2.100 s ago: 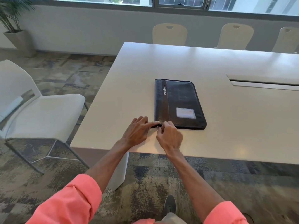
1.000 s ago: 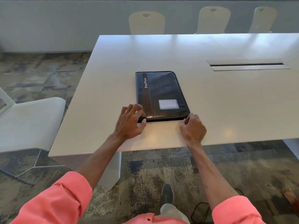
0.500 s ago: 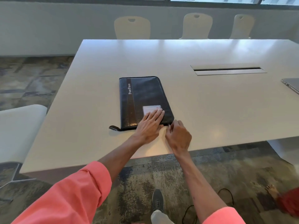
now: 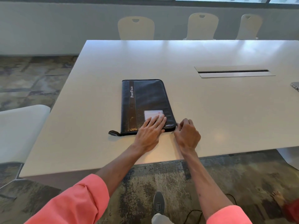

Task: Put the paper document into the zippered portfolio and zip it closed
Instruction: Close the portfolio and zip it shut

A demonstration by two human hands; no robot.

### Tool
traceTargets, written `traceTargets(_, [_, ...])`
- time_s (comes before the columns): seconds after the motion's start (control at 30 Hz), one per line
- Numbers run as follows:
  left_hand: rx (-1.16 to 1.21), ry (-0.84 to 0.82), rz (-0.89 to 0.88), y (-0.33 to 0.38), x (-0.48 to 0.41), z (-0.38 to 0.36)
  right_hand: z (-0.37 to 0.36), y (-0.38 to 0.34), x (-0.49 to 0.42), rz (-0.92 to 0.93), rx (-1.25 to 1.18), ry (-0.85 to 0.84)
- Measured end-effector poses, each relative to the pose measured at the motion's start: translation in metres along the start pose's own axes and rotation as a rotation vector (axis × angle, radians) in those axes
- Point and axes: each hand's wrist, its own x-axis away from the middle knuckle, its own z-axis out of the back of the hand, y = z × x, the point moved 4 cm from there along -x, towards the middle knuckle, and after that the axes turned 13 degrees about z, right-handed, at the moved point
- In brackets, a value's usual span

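A dark blue zippered portfolio (image 4: 145,101) with "PortFolio" lettering and a clear card window lies flat and closed on the white table (image 4: 210,118). My left hand (image 4: 151,130) presses flat on its near right corner, fingers spread over the card window. My right hand (image 4: 186,135) pinches at the portfolio's near right corner, where the zipper runs; the pull itself is hidden by my fingers. A zipper tail tab (image 4: 114,133) sticks out at the near left corner. No paper document is visible.
A recessed cable slot (image 4: 233,72) is set in the table at the right. A laptop corner (image 4: 295,86) shows at the far right edge. White chairs (image 4: 135,28) line the far side; another chair (image 4: 19,131) stands at the left.
My right hand went along the portfolio's near edge from the left corner to the right corner. My left hand shifted from the near left corner onto the cover by the card window.
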Motion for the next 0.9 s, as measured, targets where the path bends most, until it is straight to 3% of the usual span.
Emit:
traceTargets(0.53, [0.032, 0.088, -0.043, -0.004, -0.003, -0.010, -0.025, 0.007, -0.078, -0.013, -0.112, -0.082])
traceTargets(0.9, [0.282, 0.097, 0.006, -0.007, -0.016, 0.005, -0.039, 0.002, -0.121, 0.091, -0.149, -0.082])
